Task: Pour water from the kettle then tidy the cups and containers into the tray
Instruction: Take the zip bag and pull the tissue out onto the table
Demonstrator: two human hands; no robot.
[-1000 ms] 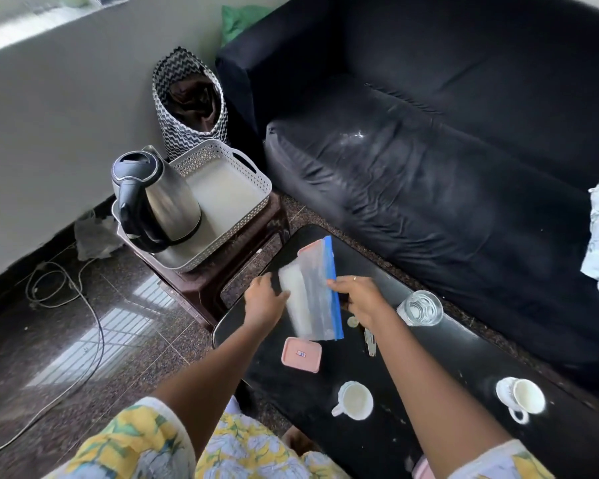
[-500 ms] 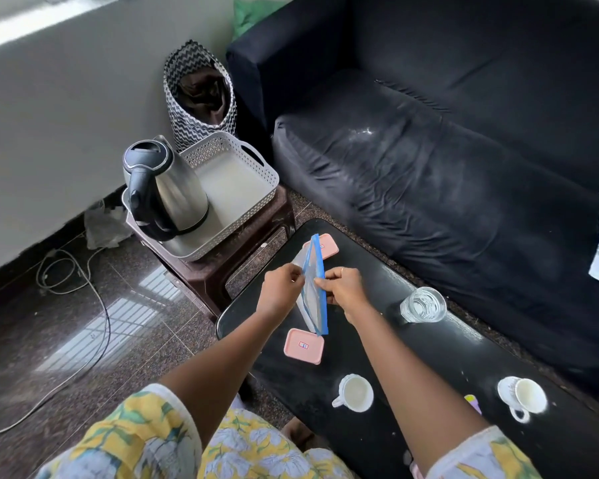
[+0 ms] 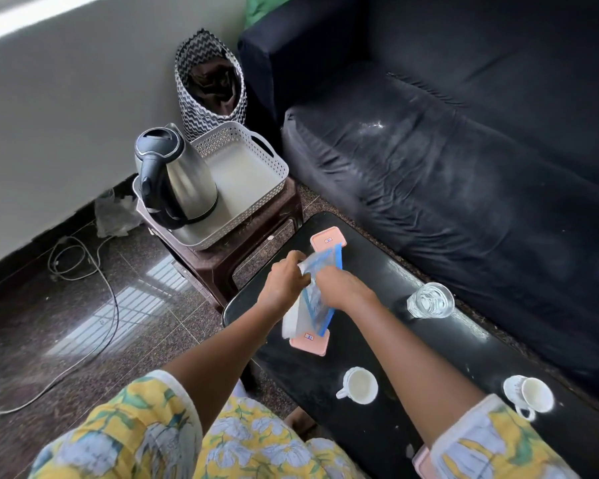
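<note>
A steel kettle [image 3: 182, 178] with a black handle stands at the left end of the white perforated tray [image 3: 253, 164] on a brown stool. Over the black table [image 3: 429, 347], my left hand [image 3: 286, 283] and my right hand [image 3: 343, 286] both grip a clear zip bag with a blue strip [image 3: 317, 299], held edge-on and blurred. Two pink containers lie on the table, one [image 3: 327, 240] beyond the bag and one [image 3: 308, 342] partly under it. A glass of water [image 3: 429, 300] stands to the right. Two white cups [image 3: 358, 385] [image 3: 529, 395] sit nearer me.
A black sofa [image 3: 464, 140] runs along the table's far side. A zigzag-patterned basket [image 3: 210, 81] stands by the wall behind the tray. A white cable [image 3: 94, 271] loops over the shiny floor at left. A pink object [image 3: 419, 461] shows beside my right sleeve.
The bag has turned from broadside to edge-on between my hands, which have come close together. The far pink container, hidden before, is now in view.
</note>
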